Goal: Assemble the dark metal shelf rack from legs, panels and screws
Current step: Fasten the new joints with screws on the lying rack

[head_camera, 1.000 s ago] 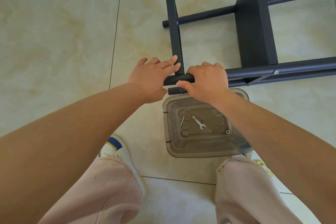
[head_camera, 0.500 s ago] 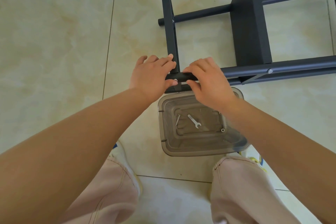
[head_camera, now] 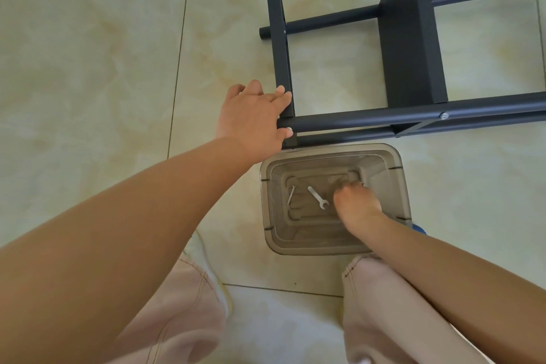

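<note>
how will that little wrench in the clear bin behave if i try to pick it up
The wrench looks thin, flat and metallic, so probably stiff and light. Lying flat on the ribbed floor of the clear bin, it may slide or need an edge lifted first. It seems unlikely to roll.

You have one dark rack frame [head_camera: 407,47] lying on its side on the tiled floor, showing four round legs [head_camera: 384,120] and two flat panels [head_camera: 280,47]. One silver screw head [head_camera: 444,116] shows on the near leg at the right. One clear plastic bin [head_camera: 267,201] sits near you, holding one small wrench [head_camera: 317,197] and one loose long screw [head_camera: 291,194] at its left. You have two hands in view: your left hand [head_camera: 254,120] at the rack's corner, your right hand [head_camera: 356,201] inside the bin.
</note>
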